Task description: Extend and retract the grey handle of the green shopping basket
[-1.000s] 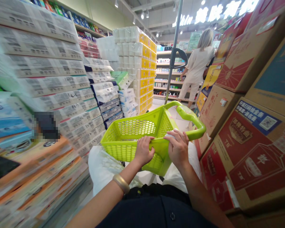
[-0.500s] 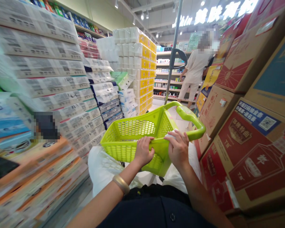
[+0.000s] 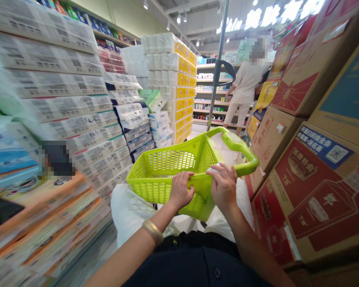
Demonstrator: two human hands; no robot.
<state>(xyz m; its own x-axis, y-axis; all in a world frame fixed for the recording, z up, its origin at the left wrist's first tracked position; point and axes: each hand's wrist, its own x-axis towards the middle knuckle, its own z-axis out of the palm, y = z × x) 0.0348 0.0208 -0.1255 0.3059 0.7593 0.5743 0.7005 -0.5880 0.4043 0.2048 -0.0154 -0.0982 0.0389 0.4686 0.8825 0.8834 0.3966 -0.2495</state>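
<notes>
A lime-green plastic shopping cart [image 3: 148,189] stands sideways before me, its curved handle at the right. My left hand [image 3: 181,189] is closed over the near rim, fingers on top and thumb below. Farther right along the same rim, close to the handle's base, rests my right hand [image 3: 224,187], its fingers bent over the edge. Something small and white [image 3: 215,166] shows beneath the right fingers; its kind is unclear. White plastic bags [image 3: 127,211] hang or lie on both sides of my lap, partly behind my arms.
Stacked tissue packs [image 3: 74,101] rise along the left, with more packs in yellow wrapping [image 3: 184,91] beyond. Red and brown cartons [image 3: 326,191] are piled close on the right. A grey pole [image 3: 213,107] stands behind the cart. Farther off, a person in white [image 3: 247,87] faces shelves.
</notes>
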